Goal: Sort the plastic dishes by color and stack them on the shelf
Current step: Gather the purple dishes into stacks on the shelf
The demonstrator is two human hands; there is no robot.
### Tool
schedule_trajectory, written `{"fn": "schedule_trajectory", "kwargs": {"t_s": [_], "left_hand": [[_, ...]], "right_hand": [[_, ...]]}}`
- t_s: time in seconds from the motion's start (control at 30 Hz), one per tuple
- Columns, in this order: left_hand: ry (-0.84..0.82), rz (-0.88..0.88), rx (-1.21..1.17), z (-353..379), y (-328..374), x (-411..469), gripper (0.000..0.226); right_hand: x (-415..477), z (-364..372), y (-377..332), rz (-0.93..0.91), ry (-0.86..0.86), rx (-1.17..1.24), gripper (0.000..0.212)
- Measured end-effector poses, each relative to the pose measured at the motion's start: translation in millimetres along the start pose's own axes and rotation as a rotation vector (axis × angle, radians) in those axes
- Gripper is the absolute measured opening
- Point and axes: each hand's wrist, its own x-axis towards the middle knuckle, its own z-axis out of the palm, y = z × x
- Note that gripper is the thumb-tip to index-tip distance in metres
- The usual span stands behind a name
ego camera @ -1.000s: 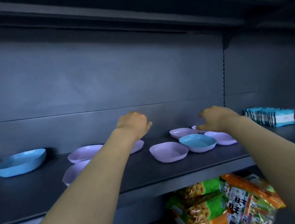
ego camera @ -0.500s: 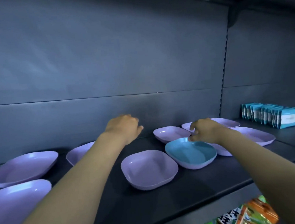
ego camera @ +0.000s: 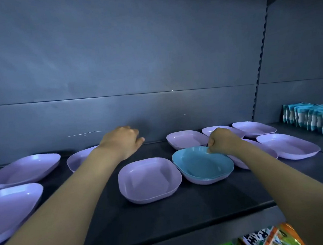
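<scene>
Snack packs [ego camera: 264, 240] peek in nearest the lens, below & in front of the blue dish [ego camera: 201, 163]. That blue dish sits mid-shelf [ego camera: 184, 218], nested in a lower lilac dish [ego camera: 203, 182]. A square lilac dish [ego camera: 150, 180] lies just left of it. The person's right hand [ego camera: 223, 141] pinches the blue dish's far rim, fingers curled tight. The left hand [ego camera: 123, 143] hovers left of & beyond the blue dish, fingers loosely curled, holding nothing. More back-row lilac dishes [ego camera: 187, 141] lie behind it. The dish looks like thin plastic: prob. light, stiff & smooth, and it may cling to the one beneath. The rim looks the best grip, w/ the free hand steadying the lower dish.
</scene>
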Motion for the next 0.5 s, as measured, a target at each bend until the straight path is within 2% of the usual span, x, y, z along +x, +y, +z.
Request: {"fn": "schedule_trajectory", "kwargs": {"t_s": [0.13, 0.23, 0.37, 0.5], "left_hand": [[0.02, -0.041, -0.003, -1.2, 0.3, -11.4, 0.038], [0.03, -0.059, 0.012, -2.8, 1.2, -23.3, 0.039], [0.053, -0.1, -0.015, -7.2, 3.2, -40.0, 0.037], [0.087, -0.144, -0.033, -12.8, 0.8, -59.9, 0.033]], "right_hand": [[2.6, -0.8, 3.2, -0.031, 0.019, -0.03, 0.009], [-5.3, -9.8, 3.3, -0.034, 0.055, -0.034, 0.012], [-14.6, -19.7, 7.6, -0.022, 0.12, 0.109, 0.033], [-19.0, -27.0, 14.6, 0.014, 0.23, 0.224, 0.026]]}}
